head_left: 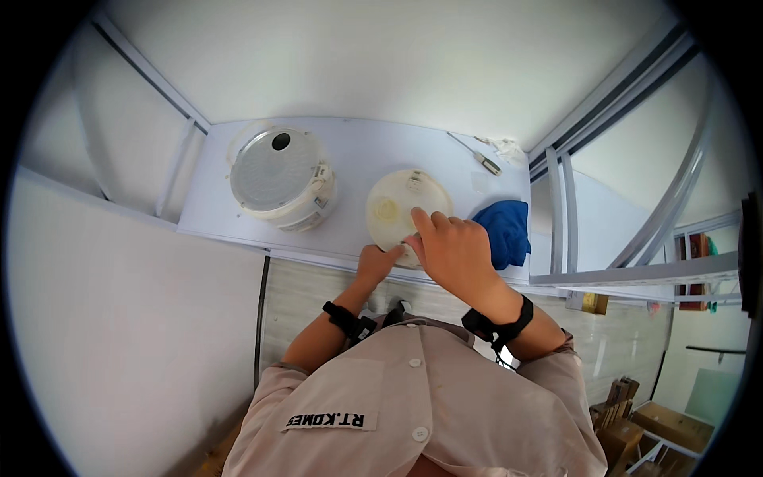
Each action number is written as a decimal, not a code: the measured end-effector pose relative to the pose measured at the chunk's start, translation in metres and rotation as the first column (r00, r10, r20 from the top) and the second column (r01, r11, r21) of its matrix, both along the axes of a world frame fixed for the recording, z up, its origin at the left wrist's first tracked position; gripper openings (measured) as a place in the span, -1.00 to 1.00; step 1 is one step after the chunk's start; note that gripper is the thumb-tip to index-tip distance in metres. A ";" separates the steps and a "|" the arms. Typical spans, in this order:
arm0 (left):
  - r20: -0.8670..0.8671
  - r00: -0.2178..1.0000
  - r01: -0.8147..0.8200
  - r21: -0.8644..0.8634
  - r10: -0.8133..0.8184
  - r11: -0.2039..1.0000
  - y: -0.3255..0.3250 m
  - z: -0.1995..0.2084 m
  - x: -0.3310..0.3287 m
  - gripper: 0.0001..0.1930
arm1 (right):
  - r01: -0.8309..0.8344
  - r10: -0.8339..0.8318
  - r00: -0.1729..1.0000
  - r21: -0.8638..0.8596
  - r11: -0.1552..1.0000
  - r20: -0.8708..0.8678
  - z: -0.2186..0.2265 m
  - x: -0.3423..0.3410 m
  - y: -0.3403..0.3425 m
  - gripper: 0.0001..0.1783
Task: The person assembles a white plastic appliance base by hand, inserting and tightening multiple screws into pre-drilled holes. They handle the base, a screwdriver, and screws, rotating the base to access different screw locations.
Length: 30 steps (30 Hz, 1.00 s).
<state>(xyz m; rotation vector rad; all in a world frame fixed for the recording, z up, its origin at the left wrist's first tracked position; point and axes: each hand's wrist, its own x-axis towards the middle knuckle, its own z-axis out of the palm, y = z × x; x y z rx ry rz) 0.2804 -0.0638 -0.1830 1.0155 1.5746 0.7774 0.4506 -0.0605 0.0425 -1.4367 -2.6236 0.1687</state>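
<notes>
A round cream-coloured lid [395,208] lies flat on the white table [350,159], near its front edge. My right hand [451,249] rests on the lid's near right side, fingers spread over the rim. At the lid's near left rim, my left hand [377,263] grips from below the table's edge. A cream appliance body [280,178] with a grey perforated round top stands to the left of the lid, apart from both hands.
A crumpled blue cloth [503,231] lies just right of my right hand. A screwdriver [477,155] and a scrap of white paper [504,146] lie at the table's far right corner. Metal frame bars [560,207] stand at right, cardboard boxes [652,425] on the floor.
</notes>
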 end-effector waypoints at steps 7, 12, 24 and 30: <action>0.052 0.999 -0.010 -0.024 0.011 1.000 0.002 0.002 -0.003 -0.52 | -0.141 0.247 0.937 0.381 0.914 -0.247 -0.012 0.007 0.011 -0.51; 0.093 0.995 -0.028 -0.036 0.031 0.999 0.001 -0.001 -0.003 -0.54 | 0.063 -0.057 0.993 -0.060 0.996 0.099 0.002 -0.003 0.003 -0.52; 0.076 0.997 -0.008 -0.035 0.011 0.999 0.004 -0.002 -0.005 -0.54 | 0.054 -0.053 0.998 -0.036 0.998 0.013 -0.004 0.008 0.005 -0.53; 0.110 0.993 -0.030 -0.014 0.031 0.999 0.000 0.003 -0.004 -0.55 | 0.045 0.003 0.982 0.249 0.967 -0.190 -0.005 0.003 -0.005 -0.53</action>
